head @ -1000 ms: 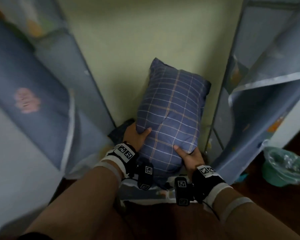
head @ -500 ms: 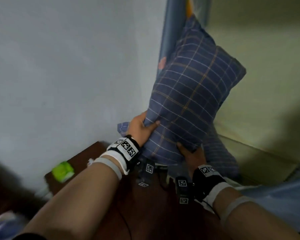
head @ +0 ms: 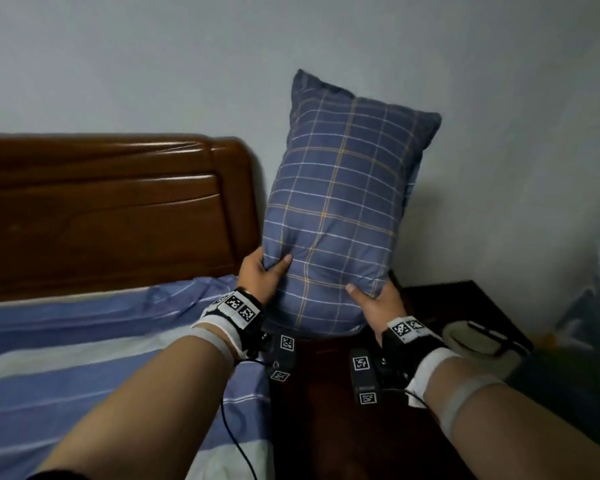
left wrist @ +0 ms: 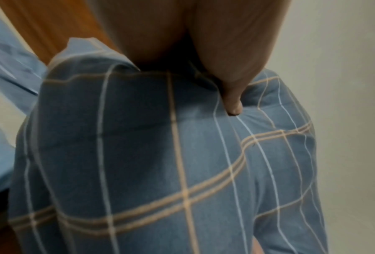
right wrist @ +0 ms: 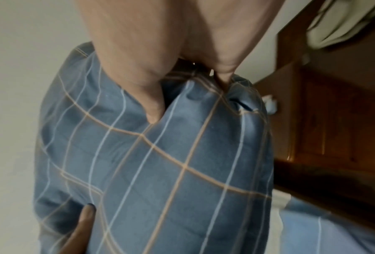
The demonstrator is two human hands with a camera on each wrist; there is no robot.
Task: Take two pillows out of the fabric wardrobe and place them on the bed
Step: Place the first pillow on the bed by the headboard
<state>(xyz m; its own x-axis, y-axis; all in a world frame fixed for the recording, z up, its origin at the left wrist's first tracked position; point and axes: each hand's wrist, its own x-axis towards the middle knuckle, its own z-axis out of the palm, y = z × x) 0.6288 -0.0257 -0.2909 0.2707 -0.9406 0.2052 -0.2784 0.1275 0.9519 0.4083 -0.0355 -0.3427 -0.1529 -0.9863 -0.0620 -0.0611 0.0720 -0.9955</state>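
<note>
Between both wrists, the left hand (head: 262, 273) and right hand (head: 378, 303) each grip a lower corner of the plaid pillow (head: 340, 202), held upright beside the bed (head: 84, 341), with its headboard (head: 111, 209) behind.

This is a bedroom in a home. A bed (head: 84, 358) with a blue-and-white striped sheet stands against a plain pale wall (head: 153, 64), headed by a glossy carved wooden headboard (head: 111, 209). Just beside the bed sits a dark wooden nightstand (head: 465, 306) with a pale, roundish object on top, and a blue plaid pillow (head: 340, 202) is held upright above the gap between them.
</note>
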